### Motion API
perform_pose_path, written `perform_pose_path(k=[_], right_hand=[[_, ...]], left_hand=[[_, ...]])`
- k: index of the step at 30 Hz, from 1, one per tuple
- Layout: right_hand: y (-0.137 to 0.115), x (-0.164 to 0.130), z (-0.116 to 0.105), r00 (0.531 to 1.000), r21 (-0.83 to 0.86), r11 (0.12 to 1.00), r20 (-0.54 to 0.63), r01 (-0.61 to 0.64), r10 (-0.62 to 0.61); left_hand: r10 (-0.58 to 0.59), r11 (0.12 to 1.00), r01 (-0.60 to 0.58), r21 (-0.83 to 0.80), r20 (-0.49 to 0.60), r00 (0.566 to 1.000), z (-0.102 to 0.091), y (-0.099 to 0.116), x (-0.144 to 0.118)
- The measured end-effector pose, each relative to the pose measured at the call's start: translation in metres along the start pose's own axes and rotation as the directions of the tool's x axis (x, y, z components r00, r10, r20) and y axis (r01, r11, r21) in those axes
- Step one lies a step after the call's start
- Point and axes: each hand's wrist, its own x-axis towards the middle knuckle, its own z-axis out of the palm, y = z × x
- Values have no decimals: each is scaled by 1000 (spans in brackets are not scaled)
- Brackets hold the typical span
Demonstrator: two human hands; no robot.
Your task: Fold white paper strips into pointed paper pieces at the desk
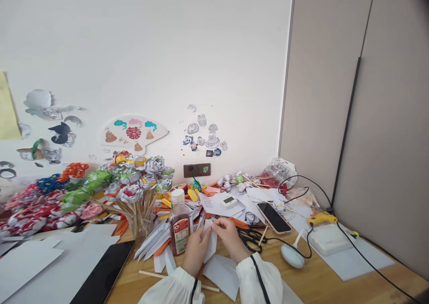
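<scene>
A piece of white paper is held upright between my two hands over the wooden table. My left hand grips its left side, fingers closed on it. At its top right edge my right hand pinches it. Just left of my left hand stands a bottle with a white cap and a red label. Beneath my hands lies another white sheet, and a thin wooden stick passes by my left sleeve. Black-handled scissors rest right of my right hand.
Paper flowers on sticks fill a clear container. Folded papers lie left of the bottle. A black tablet and white sheets cover the left. Rightward are a phone, a white mouse-shaped device, a white box and black cables.
</scene>
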Motion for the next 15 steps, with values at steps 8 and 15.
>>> perform_pose_path(k=[8, 15], right_hand=[[-3, 0, -1, 999, 12, 1000, -35, 6, -5], [-2, 0, -1, 999, -43, 999, -30, 31, -32]], left_hand=[[81, 996, -83, 46, 36, 996, 2, -3, 0], [91, 994, -94, 52, 57, 994, 3, -4, 1]])
